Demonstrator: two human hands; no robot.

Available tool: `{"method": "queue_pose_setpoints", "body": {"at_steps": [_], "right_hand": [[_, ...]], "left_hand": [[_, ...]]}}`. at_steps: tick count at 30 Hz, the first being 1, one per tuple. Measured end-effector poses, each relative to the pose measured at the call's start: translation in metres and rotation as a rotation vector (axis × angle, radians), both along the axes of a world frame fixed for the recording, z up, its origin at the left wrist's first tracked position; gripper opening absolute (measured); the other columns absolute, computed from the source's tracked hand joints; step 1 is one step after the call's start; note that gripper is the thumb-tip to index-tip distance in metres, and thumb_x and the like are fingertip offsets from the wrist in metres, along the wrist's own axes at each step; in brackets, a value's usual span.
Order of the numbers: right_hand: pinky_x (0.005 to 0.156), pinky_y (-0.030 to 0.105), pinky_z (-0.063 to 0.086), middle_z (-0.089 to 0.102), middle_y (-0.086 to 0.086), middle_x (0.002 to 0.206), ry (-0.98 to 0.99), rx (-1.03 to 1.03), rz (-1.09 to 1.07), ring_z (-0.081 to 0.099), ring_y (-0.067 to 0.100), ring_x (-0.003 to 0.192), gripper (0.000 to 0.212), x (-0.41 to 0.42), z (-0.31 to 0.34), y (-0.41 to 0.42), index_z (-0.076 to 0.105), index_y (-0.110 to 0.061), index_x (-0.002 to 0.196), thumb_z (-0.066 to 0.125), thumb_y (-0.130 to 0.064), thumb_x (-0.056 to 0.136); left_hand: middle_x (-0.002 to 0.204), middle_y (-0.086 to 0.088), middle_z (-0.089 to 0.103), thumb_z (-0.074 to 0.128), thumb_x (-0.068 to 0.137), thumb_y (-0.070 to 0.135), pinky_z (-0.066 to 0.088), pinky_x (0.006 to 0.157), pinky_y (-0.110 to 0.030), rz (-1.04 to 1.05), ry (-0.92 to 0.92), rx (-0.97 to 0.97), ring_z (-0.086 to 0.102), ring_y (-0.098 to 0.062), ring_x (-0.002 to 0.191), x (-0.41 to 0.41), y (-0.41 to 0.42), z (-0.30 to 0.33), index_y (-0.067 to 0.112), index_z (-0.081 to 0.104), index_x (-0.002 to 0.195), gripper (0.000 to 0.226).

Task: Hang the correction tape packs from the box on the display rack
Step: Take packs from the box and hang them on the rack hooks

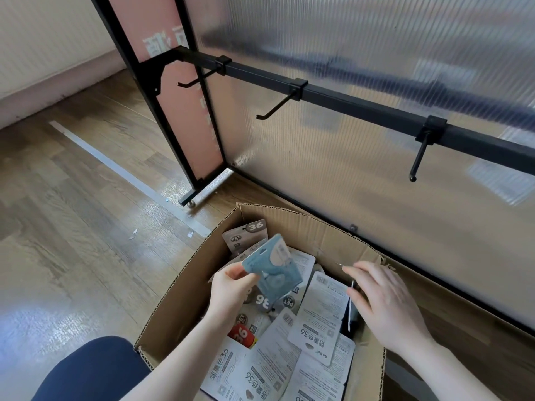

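An open cardboard box (185,287) on the floor holds several grey and white correction tape packs (320,311). My left hand (231,287) pinches a blue correction tape pack (273,267) by its lower left corner and holds it above the box. My right hand (385,302) hovers over the right side of the box, fingers spread downward, touching the top edge of an upright pack (351,308). The display rack's black bar (347,102) runs above, with three bare hooks: left (197,79), middle (275,107), right (417,160).
The rack stands on a black frame foot (188,199) with a translucent ribbed panel (376,68) behind the bar. The wooden floor (72,183) spreads to the left with a tape strip and paper scraps. My knee in dark trousers (92,369) is at the lower left.
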State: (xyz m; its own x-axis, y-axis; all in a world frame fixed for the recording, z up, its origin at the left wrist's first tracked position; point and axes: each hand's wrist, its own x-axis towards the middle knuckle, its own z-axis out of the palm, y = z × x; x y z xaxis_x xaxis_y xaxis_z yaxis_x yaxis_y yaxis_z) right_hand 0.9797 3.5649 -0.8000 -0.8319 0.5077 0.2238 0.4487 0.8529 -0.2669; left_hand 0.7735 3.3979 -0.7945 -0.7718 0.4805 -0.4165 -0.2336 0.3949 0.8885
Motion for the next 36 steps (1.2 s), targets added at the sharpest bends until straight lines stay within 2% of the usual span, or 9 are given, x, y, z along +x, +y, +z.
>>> {"method": "queue_pose_setpoints", "body": {"at_steps": [3, 5, 8, 11, 16, 19, 29, 33, 36], "right_hand": [[0.082, 0.027, 0.047, 0.062, -0.004, 0.104, -0.038, 0.018, 0.017, 0.054, 0.011, 0.098, 0.035, -0.004, 0.003, 0.001, 0.065, -0.017, 0.111, 0.045, -0.034, 0.088], [0.079, 0.032, 0.052, 0.063, -0.002, 0.104, -0.083, 0.021, 0.032, 0.062, 0.016, 0.096, 0.03, -0.006, 0.004, 0.001, 0.065, -0.017, 0.111, 0.066, -0.028, 0.083], [0.078, 0.032, 0.053, 0.063, -0.002, 0.103, -0.155, -0.016, 0.039, 0.065, 0.017, 0.094, 0.043, -0.013, 0.007, 0.002, 0.065, -0.017, 0.112, 0.079, -0.025, 0.072], [0.079, 0.031, 0.052, 0.063, -0.003, 0.105, -0.202, -0.042, 0.012, 0.064, 0.016, 0.095, 0.041, -0.021, 0.009, 0.003, 0.063, -0.018, 0.115, 0.075, -0.027, 0.077], [0.097, 0.027, 0.037, 0.047, -0.004, 0.132, -0.278, -0.115, 0.018, 0.048, 0.014, 0.121, 0.046, -0.045, 0.019, 0.003, 0.04, -0.022, 0.139, 0.046, -0.039, 0.097], [0.097, 0.025, 0.035, 0.042, -0.005, 0.135, -0.357, -0.16, 0.034, 0.044, 0.014, 0.122, 0.046, -0.057, 0.017, 0.003, 0.034, -0.025, 0.141, 0.039, -0.042, 0.099], [0.099, 0.034, 0.036, 0.043, -0.002, 0.133, -0.588, -0.316, 0.176, 0.041, 0.017, 0.126, 0.05, -0.07, -0.009, -0.023, 0.04, -0.024, 0.136, 0.051, -0.044, 0.093], [0.1, 0.035, 0.036, 0.046, -0.001, 0.13, -0.702, -0.313, 0.236, 0.041, 0.018, 0.125, 0.061, -0.07, -0.019, -0.033, 0.039, -0.022, 0.139, 0.059, -0.047, 0.087], [0.098, 0.034, 0.037, 0.044, -0.001, 0.129, -0.773, -0.311, 0.262, 0.042, 0.019, 0.122, 0.073, -0.067, -0.029, -0.034, 0.037, -0.019, 0.139, 0.065, -0.053, 0.079]], "left_hand": [[0.094, -0.005, 0.074, 0.068, 0.084, 0.005, 0.058, 0.073, -0.041, -0.013, -0.028, 0.054, 0.071, -0.024, 0.088, -0.005, -0.005, 0.008, 0.016, 0.077, 0.079, 0.015], [0.094, -0.009, 0.074, 0.068, 0.085, 0.007, 0.058, 0.076, -0.047, -0.02, -0.053, 0.078, 0.07, -0.029, 0.089, -0.009, -0.01, 0.011, 0.013, 0.076, 0.078, 0.012], [0.091, -0.011, 0.074, 0.065, 0.087, 0.007, 0.058, 0.073, -0.043, -0.059, -0.018, 0.096, 0.07, -0.031, 0.088, -0.012, -0.016, 0.016, 0.005, 0.07, 0.082, 0.008], [0.094, -0.006, 0.074, 0.057, 0.093, 0.008, 0.056, 0.063, -0.028, -0.073, 0.03, 0.125, 0.07, -0.023, 0.088, -0.014, -0.021, 0.019, 0.001, 0.06, 0.088, 0.009], [0.099, 0.004, 0.069, 0.048, 0.098, 0.016, 0.054, 0.058, -0.018, -0.01, 0.119, 0.111, 0.066, 0.002, 0.086, -0.018, -0.028, 0.025, 0.018, 0.058, 0.102, 0.011], [0.101, 0.005, 0.066, 0.046, 0.099, 0.018, 0.052, 0.056, -0.015, 0.01, 0.123, 0.105, 0.065, 0.006, 0.083, -0.019, -0.031, 0.022, 0.02, 0.056, 0.104, 0.011], [0.102, 0.005, 0.066, 0.045, 0.1, 0.022, 0.053, 0.058, -0.016, 0.035, 0.121, 0.092, 0.066, 0.0, 0.086, -0.025, -0.032, 0.015, 0.024, 0.054, 0.101, 0.009], [0.1, 0.007, 0.065, 0.045, 0.1, 0.022, 0.053, 0.058, -0.016, 0.037, 0.112, 0.107, 0.066, 0.003, 0.084, -0.026, -0.028, 0.013, 0.025, 0.053, 0.1, 0.008], [0.1, 0.006, 0.066, 0.046, 0.1, 0.022, 0.056, 0.063, -0.02, 0.013, 0.12, 0.109, 0.067, -0.005, 0.09, -0.024, -0.026, 0.011, 0.024, 0.054, 0.099, 0.008]]}}
